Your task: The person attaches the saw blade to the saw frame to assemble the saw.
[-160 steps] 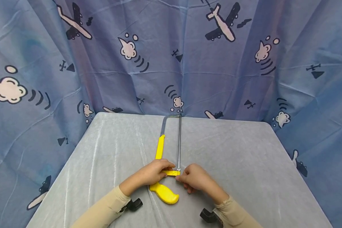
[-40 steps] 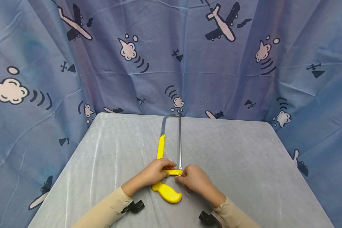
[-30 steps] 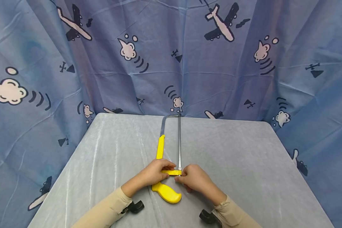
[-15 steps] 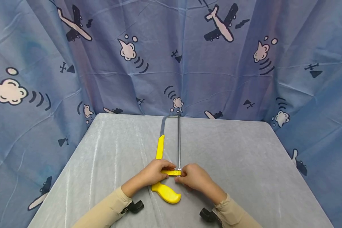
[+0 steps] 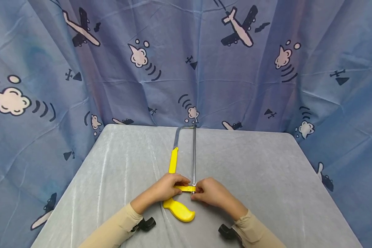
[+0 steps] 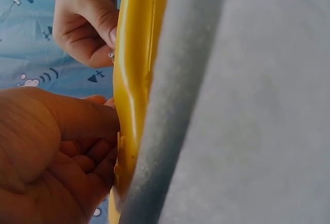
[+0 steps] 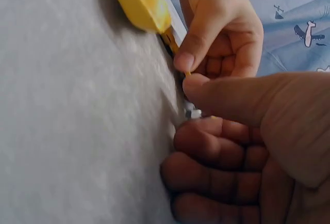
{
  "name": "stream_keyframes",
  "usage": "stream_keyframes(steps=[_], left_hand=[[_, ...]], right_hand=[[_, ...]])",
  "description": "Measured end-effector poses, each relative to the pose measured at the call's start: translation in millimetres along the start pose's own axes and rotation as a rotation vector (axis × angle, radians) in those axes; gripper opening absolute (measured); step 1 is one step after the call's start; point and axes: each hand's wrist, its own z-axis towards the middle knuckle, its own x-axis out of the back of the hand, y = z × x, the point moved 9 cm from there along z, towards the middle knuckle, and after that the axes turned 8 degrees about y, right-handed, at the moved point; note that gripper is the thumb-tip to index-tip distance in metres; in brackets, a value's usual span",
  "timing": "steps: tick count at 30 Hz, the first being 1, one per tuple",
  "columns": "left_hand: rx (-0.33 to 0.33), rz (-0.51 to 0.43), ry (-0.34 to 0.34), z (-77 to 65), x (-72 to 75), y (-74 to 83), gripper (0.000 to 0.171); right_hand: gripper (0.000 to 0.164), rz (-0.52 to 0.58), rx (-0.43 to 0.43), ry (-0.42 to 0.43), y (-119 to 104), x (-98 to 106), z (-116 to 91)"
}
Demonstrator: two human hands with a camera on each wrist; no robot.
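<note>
A hacksaw with a yellow handle [image 5: 179, 210] lies on the table, its far end pointing away from me. Its thin metal blade [image 5: 194, 155] runs along the right side of the frame [image 5: 173, 160]. My left hand [image 5: 167, 186] pinches the short yellow crosspiece [image 5: 186, 188] between thumb and fingers. At the right end of that crosspiece, my right hand [image 5: 213, 193] has thumb and curled fingers around a small silvery tension nut [image 7: 193, 113]. The nut's exact shape is blurred in the right wrist view, and my fingers partly cover it.
A grey cloth covers the table [image 5: 251, 165]. Blue curtains [image 5: 161, 93] printed with planes and clouds hang behind and at both sides. The saw's far end reaches the back edge. Black camera mounts [image 5: 147, 224] sit at both wrists.
The saw has shifted slightly left and toward me over the last second. My right thumb and fingers have changed position around the nut; the left hand keeps its hold on the crosspiece.
</note>
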Motion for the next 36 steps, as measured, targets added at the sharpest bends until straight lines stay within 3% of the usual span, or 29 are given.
stream_keyframes(steps=[11,20,28,36], left_hand=[[0.005,0.000,-0.026,3.4,-3.6,-2.7,0.042],[0.009,-0.037,-0.056,2.3,-5.9,-2.0,0.038],[-0.040,-0.001,-0.039,1.6,1.3,2.6,0.035],[-0.066,0.046,-0.008,2.8,15.1,8.7,0.030]], right_hand=[[0.014,-0.002,0.124,-0.091,8,2,0],[0.011,-0.071,0.196,0.004,18,16,-1],[0.013,-0.138,0.244,0.066,14,28,0],[0.020,-0.219,0.208,0.075,12,36,4]])
